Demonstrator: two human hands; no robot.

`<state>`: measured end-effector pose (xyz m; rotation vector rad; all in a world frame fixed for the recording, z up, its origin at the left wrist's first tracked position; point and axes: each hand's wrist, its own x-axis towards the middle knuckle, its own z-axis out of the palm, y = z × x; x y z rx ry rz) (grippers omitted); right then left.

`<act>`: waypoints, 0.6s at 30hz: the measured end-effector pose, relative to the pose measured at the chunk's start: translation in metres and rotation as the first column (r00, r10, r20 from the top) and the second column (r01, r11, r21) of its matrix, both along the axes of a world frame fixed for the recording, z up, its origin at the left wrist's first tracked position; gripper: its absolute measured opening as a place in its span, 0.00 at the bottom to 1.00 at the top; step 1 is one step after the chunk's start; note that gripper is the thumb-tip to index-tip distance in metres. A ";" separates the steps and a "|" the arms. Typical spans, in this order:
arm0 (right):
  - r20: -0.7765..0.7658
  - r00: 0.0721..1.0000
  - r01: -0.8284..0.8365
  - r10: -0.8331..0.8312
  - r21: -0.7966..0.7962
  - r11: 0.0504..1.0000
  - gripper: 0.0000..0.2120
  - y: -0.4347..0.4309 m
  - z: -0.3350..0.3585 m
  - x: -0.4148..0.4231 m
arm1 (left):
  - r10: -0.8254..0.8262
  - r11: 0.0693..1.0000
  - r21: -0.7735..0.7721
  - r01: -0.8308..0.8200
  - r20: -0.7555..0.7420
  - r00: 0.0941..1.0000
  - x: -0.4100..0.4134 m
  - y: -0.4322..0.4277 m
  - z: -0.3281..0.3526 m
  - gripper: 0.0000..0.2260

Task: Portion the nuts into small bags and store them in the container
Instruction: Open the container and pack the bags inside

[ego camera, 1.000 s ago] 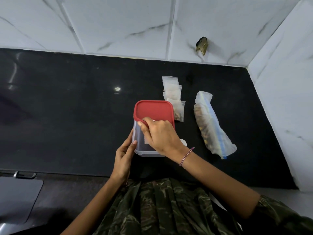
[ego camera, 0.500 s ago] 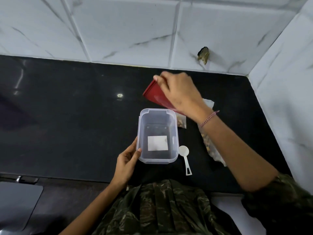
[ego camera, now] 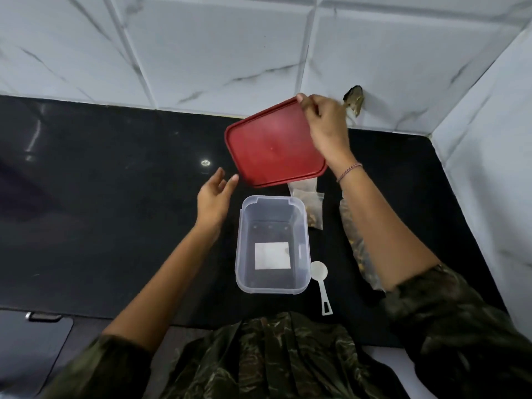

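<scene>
Since the clear container stands uncovered at the centre of the frame with nothing inside but a white label on its bottom, the storing looks not yet begun. The portioning seems only partly done. A few small bags lie on the dark surface just beside the container's upper right corner, with something brown showing in them, though how full they are is hard to tell. The large bag of nuts lies further right, half hidden by the forearm and still visibly filled. A white scoop rests by the container's lower right corner, untouched. What is left, by my reading, is to fill more bags, put them all in and shut the box. The right hand has its grip closed on the red lid, fingers and thumb pinching the upper right corner and holding it tilted in the air above the small bags. The left hand has its grip loose and spread, holding nothing. Its fingertips are just beside the lid's lower left corner, and I cannot tell whether they touch it.
</scene>
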<state>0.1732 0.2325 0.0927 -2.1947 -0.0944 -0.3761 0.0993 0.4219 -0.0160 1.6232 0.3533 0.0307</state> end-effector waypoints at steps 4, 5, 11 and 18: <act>-0.251 0.967 0.135 -0.054 0.317 0.939 0.22 0.006 -0.042 0.030 | 0.021 0.996 -0.088 -0.030 -0.096 0.995 0.055 0.002 -0.002 0.16; -0.310 0.948 0.178 -0.069 0.340 0.923 0.23 0.006 -0.052 0.037 | 0.075 0.996 -0.031 -0.078 -0.094 0.993 0.063 0.007 -0.003 0.16; -0.567 0.824 0.037 -0.010 0.036 0.999 0.16 0.008 -0.103 0.070 | 0.153 0.965 0.240 -0.102 -0.203 0.967 0.090 0.036 -0.024 0.17; -0.546 0.837 -0.166 -0.013 -0.278 0.946 0.16 0.029 -0.122 0.074 | 0.164 0.930 0.366 -0.033 -0.334 0.928 0.087 0.050 -0.035 0.21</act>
